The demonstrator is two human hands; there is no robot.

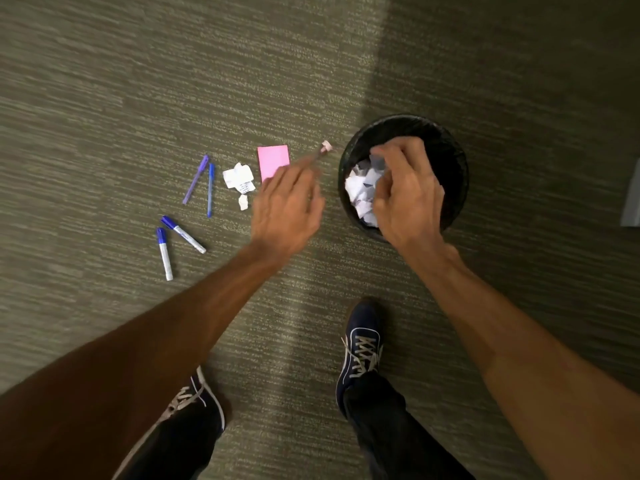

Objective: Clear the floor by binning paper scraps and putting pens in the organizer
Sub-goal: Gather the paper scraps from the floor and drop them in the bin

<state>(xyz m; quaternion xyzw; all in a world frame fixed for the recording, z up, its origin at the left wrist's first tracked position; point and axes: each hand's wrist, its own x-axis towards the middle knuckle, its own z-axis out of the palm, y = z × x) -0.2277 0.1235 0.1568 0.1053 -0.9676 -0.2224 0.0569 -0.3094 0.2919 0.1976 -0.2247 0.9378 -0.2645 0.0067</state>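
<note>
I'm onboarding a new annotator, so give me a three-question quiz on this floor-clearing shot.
1. How many blue-capped markers lie on the carpet?
2. True or false: the right hand is over the bin.
3. The pink note lies: A) inside the bin B) on the carpet, partly under the left hand C) on a shoe.

Key: 1) two 2) true 3) B

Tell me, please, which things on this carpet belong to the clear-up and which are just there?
Job: white paper scraps, pink note, two slim pens, two capped markers, black bin.

Just there: shoes, grey object at the right edge.
</note>
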